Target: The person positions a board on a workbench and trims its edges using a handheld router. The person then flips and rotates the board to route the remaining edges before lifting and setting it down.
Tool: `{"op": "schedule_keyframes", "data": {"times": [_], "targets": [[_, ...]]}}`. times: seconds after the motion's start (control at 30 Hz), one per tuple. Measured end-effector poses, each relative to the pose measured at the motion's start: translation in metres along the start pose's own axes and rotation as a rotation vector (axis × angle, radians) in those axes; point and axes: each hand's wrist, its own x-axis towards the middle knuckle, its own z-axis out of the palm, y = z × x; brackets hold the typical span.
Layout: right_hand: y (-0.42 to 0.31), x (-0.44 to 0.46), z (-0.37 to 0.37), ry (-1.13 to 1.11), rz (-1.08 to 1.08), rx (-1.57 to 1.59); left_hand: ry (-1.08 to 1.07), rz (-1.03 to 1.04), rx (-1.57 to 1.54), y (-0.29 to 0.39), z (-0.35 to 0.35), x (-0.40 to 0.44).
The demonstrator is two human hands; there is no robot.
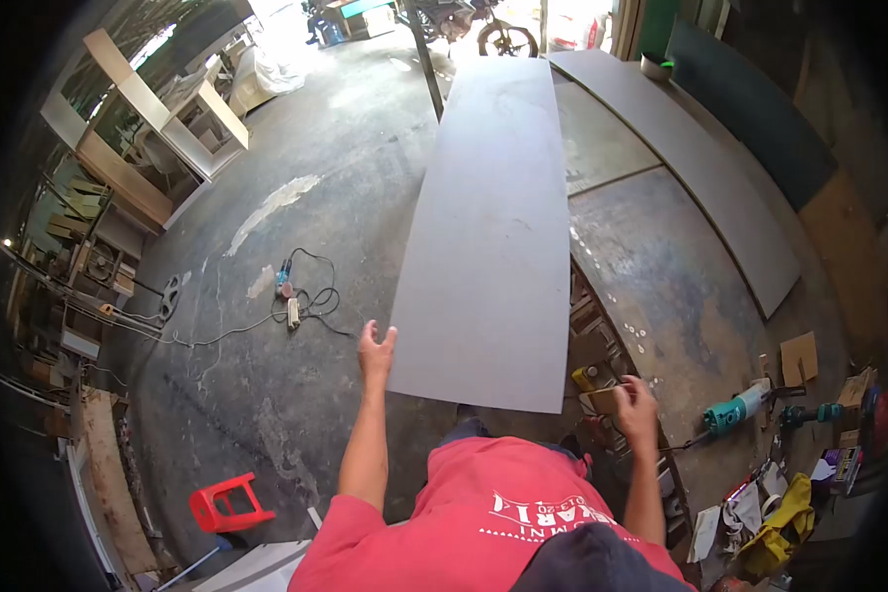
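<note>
A long grey panel (pixel 493 247) stretches away in front of me, its near end close to my body. My left hand (pixel 374 353) is beside its near left edge, thumb and fingers apart; whether the thumb touches the edge I cannot tell. My right hand (pixel 638 405) is off to the right of the near right corner, apart from the panel. Its fingers are loosely curled with a gap to the thumb, and nothing shows in them.
A second long panel (pixel 701 168) lies on the worktable (pixel 661 237) at right. A teal power tool (pixel 732 412) and yellow cloth (pixel 781 528) are near its front. On the floor at left are a corded tool (pixel 284 279) and a red stool (pixel 231 503).
</note>
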Motion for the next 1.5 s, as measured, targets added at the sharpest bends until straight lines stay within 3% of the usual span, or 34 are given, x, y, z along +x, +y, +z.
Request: {"op": "schedule_keyframes", "data": {"times": [0.07, 0.17, 0.3, 0.7, 1.27, 1.4, 1.5], "targets": [[0.01, 0.015, 0.072, -0.017, 0.073, 0.09, -0.324, -0.228, -0.066, -0.012, 0.012, 0.018], [0.016, 0.022, 0.141, -0.022, 0.219, 0.361, -0.546, -0.139, -0.289, -0.02, 0.02, 0.026], [0.003, 0.018, 0.148, -0.116, 0.308, 0.355, -0.536, -0.133, -0.309, -0.022, 0.022, 0.022], [-0.02, 0.009, 0.111, -0.172, 0.298, 0.216, -0.505, -0.133, -0.311, 0.007, -0.007, 0.0], [0.04, 0.002, 0.116, -0.193, 0.39, 0.23, -0.53, -0.183, -0.295, -0.013, 0.006, -0.04], [0.019, 0.001, 0.098, -0.196, 0.359, 0.132, -0.383, -0.16, -0.249, 0.003, 0.006, -0.049], [-0.025, 0.002, 0.057, -0.139, 0.262, 0.066, -0.423, -0.222, -0.307, 0.04, -0.002, -0.056]]}}
